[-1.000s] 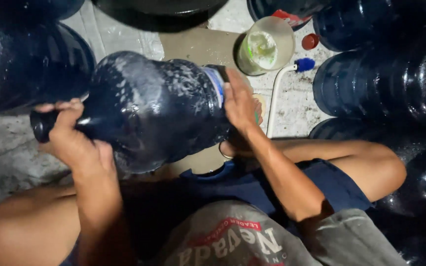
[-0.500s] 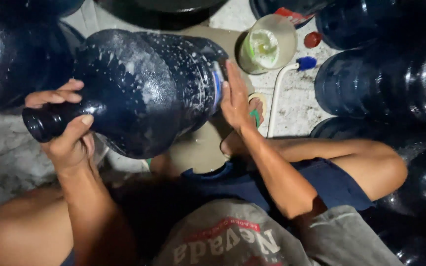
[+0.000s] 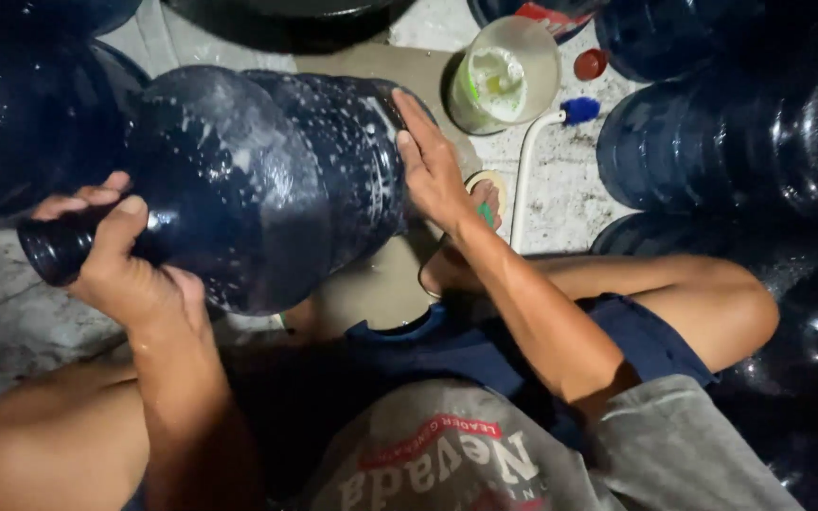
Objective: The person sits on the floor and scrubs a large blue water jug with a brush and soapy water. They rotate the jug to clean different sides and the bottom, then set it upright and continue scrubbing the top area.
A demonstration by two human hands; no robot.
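Note:
A large dark blue water jug (image 3: 257, 180) lies on its side above my lap, flecked with white soap foam. My left hand (image 3: 120, 260) grips its narrow neck at the left, fingers wrapped around it. My right hand (image 3: 433, 166) lies flat with fingers spread against the jug's base end, at the right. I sit low with my knees apart, and my foot shows under the right hand.
Several more dark blue jugs (image 3: 712, 132) crowd the right side and the upper left (image 3: 21, 104). A clear plastic pitcher (image 3: 504, 76) with soapy liquid, a white-handled brush with a blue head (image 3: 546, 132) and a red cap (image 3: 590, 63) lie on the wet concrete floor ahead.
The jug has tilted and swung: its neck end dropped lower left with my left hand, while my right hand slid up along the base end.

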